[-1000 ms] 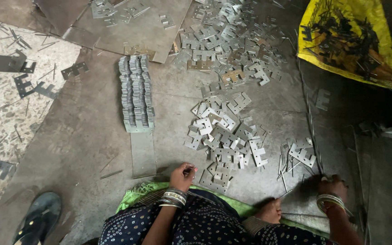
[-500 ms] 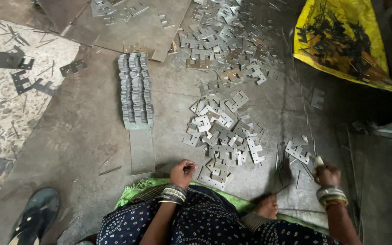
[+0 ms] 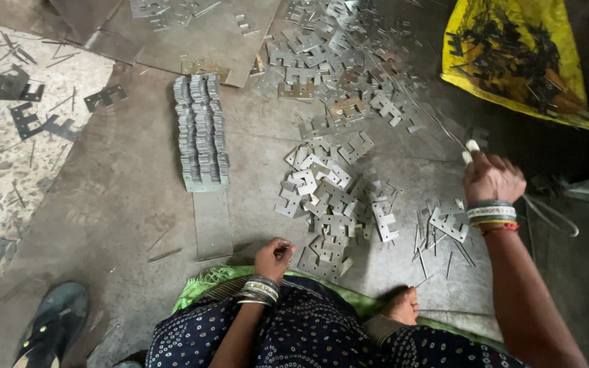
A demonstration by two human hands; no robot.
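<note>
Right hand [image 3: 491, 178] is raised above the floor at the right of the view, clenched around a thin wire [image 3: 547, 211] with a pale tip [image 3: 470, 148] showing above the knuckles. The wire is seen to run in two directions from the fist: up and to the left towards the far heap of metal plates [image 3: 349, 61], and down to the right, where it bends into a loop beside the wrist. Its long axis is thus laid on a slant from upper left to lower right, with the pale end pointed up and away from the body.

Left hand [image 3: 274, 257] is held low, just above the knee, and is curled around a small flat plate [image 3: 285, 251]; how firmly the plate is pinched cannot be told. The near scatter of stamped plates [image 3: 328, 197] is spread between the two hands, and a neat row of stacked plates [image 3: 202, 129] is laid well to the left.

For the step to go well, it is judged that the wire should be kept taut and straight, the tip kept free of the fist, and each plate turned flat so its opening is presented square to the tip. A yellow sack [image 3: 519, 61] is lying at the upper right, and a dark sandal [image 3: 52, 327] at the lower left.
</note>
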